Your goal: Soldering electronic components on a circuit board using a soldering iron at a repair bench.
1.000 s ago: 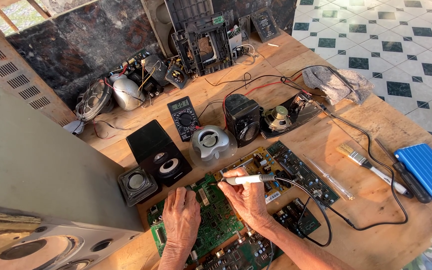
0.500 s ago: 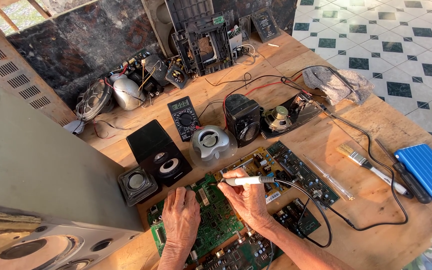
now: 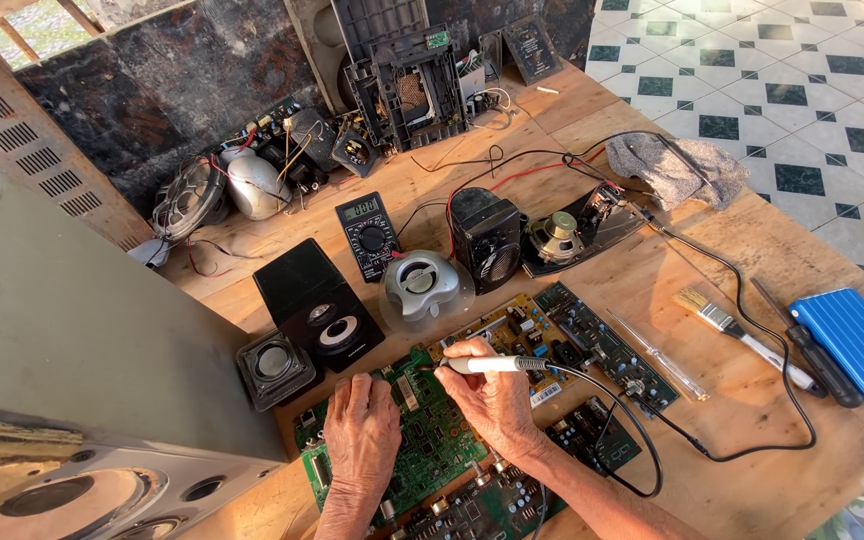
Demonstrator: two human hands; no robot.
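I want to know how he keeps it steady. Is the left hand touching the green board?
Touching. The head view shows the left hand lying flat on the green board, palm down, with no gap under the fingers.

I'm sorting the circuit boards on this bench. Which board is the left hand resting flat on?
The green circuit board, nearest the person. The left hand lies flat on it, while the tan board and dark board lie farther away, untouched by that hand.

Single head-worn view, looking steeply down from above the near edge of the wooden workbench (image 3: 752,420). It faces the far edge and dark wall, close over the green circuit board (image 3: 422,440). Tiled floor (image 3: 802,90) shows past the bench's far right corner.
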